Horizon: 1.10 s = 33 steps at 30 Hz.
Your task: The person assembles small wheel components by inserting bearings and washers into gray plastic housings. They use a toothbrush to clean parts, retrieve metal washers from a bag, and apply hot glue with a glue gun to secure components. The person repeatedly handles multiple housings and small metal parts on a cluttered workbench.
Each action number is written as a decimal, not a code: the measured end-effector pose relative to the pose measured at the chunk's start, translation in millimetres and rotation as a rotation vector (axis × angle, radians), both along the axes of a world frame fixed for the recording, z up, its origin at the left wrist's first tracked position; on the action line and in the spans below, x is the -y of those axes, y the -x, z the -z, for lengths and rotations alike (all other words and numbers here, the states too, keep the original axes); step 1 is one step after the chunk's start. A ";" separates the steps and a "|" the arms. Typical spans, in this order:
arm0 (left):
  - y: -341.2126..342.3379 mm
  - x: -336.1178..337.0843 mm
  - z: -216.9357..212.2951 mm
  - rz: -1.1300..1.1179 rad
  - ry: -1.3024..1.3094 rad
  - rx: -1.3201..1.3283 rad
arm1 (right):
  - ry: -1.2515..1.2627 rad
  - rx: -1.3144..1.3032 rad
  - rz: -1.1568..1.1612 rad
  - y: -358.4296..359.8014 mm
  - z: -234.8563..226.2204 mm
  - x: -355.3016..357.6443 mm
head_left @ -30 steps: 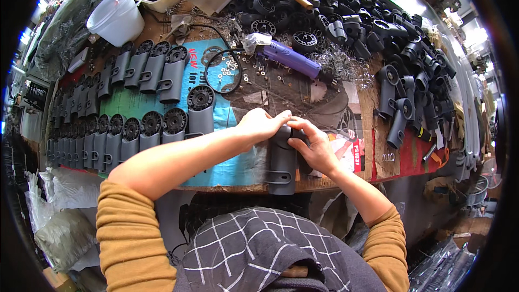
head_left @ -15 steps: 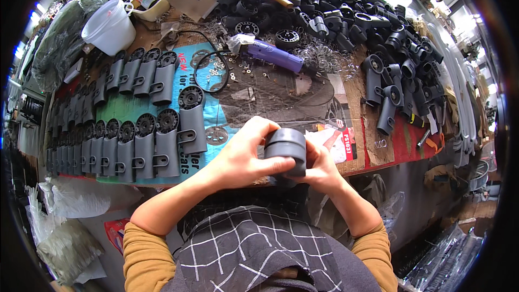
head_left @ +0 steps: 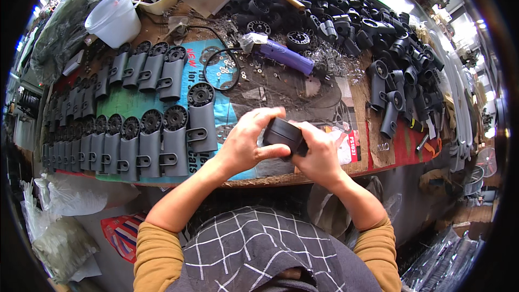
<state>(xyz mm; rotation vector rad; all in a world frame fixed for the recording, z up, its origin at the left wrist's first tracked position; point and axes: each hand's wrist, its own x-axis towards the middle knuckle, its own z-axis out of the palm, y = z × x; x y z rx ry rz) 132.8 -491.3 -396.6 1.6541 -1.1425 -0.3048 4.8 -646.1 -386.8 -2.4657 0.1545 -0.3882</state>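
Visibly black and rounded, the part (head_left: 282,134) has a thin groove along its curved face; the left hand (head_left: 243,143) and right hand (head_left: 320,154) clasp it.

My camera shows dark-grey plastic tubes (head_left: 150,154) in rows on the brown-edged worktop (head_left: 265,181), frame left, a white round plastic bucket (head_left: 112,24) behind them; black plastic fittings (head_left: 365,40) heaped upper right, a purple cylindrical tool (head_left: 284,58) before them; mid-frame, a black rounded plastic piece (head_left: 282,134) between left hand (head_left: 248,140) and right hand (head_left: 320,154).
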 end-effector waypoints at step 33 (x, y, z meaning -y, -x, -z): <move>-8.5 14.5 57.1 -0.251 0.004 -0.275 | 0.207 -0.009 -0.016 -187.5 73.7 17.5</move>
